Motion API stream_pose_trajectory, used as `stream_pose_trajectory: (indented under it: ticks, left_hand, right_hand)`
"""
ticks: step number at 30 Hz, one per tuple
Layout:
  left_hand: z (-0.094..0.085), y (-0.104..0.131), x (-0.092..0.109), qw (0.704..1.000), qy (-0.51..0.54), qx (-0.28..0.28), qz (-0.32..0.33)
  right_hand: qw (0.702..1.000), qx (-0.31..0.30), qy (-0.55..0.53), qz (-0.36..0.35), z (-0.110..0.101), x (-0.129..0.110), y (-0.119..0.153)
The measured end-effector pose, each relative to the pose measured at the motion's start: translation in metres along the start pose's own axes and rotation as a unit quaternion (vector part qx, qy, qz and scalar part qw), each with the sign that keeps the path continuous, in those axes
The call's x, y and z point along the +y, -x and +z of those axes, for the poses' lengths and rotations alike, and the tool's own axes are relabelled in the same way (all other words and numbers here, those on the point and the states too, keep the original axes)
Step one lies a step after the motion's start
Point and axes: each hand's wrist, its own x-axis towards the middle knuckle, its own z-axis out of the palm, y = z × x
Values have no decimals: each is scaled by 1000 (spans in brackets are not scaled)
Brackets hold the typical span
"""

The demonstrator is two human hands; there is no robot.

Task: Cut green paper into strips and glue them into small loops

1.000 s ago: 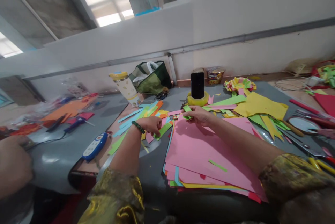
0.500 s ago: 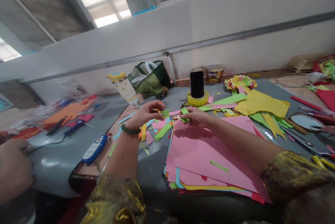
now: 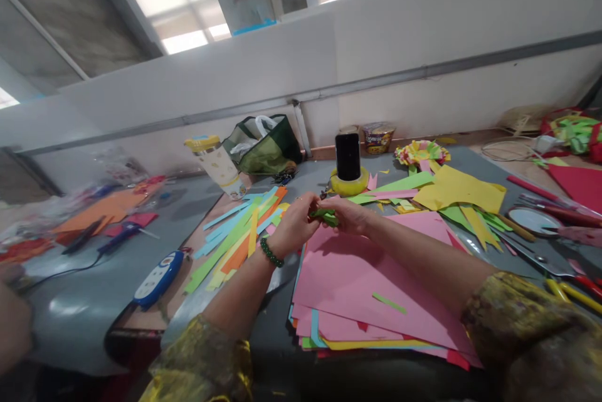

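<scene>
My left hand [image 3: 300, 221] and my right hand [image 3: 352, 217] meet above the far left part of a stack of pink paper [image 3: 376, 270]. Between them is a small folded piece of green paper [image 3: 328, 217], which the fingers of both hands pinch. Its exact shape is partly hidden by the fingers. Beside my left wrist lie several coloured paper strips [image 3: 235, 239] in blue, green, orange and yellow. One short green strip [image 3: 389, 303] rests on top of the pink stack.
A phone [image 3: 348, 157] stands upright in a yellow tape roll [image 3: 348, 184]. Left are a tumbler [image 3: 215, 167], a green bag [image 3: 268, 146] and a glue gun [image 3: 125, 236]. Right are yellow paper [image 3: 463, 189], a paper flower [image 3: 422, 152] and scissors [image 3: 540, 259]. Another person's hand [image 3: 583, 234] shows at the right edge.
My left hand has moved right and met my right hand at the green paper. More of the coloured strips on the left now shows. The view has shifted slightly.
</scene>
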Motion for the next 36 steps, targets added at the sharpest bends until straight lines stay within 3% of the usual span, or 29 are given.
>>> stream_pose_trajectory:
  ticks: [4,8,11,13,15,19,22,24,28,30,32,36]
  left_hand:
    - [1,0,0,996,79,-29,4]
    - [-37,-4,-17,995,75,-58,-17]
    - [-75,-8,-48,988,-42,25,-149]
    - [-88,-9,-68,975,-80,23,-204]
    - [-88,-10,-84,966,-93,-7,-240]
    - [-66,-14,-97,958,-85,-68,-267]
    - [-59,-14,-98,955,-64,-88,-274]
    - [-66,-12,-97,956,-41,-87,-277]
    - [-89,-6,-87,964,13,-44,-262]
    - [-92,-5,-76,971,56,-13,-234]
    - [-84,-6,-62,976,126,-4,-179]
    - [-49,-8,-33,967,236,-64,-72]
  right_hand:
    - [1000,14,7,-9,0,2,-3]
    - [999,33,-9,-24,-4,-7,1]
    - [998,42,-25,-40,-9,-13,4]
    - [998,42,-29,-48,-13,-15,4]
    - [997,40,-28,-52,-16,-15,3]
    - [998,36,-20,-51,-19,-13,2]
    - [998,38,-18,-50,-17,-13,2]
    - [998,42,-18,-50,-16,-14,4]
    - [998,45,-18,-51,-12,-16,6]
    - [998,46,-15,-47,-11,-15,6]
    - [998,49,-9,-40,-9,-13,5]
    - [998,58,11,-28,-5,-9,2]
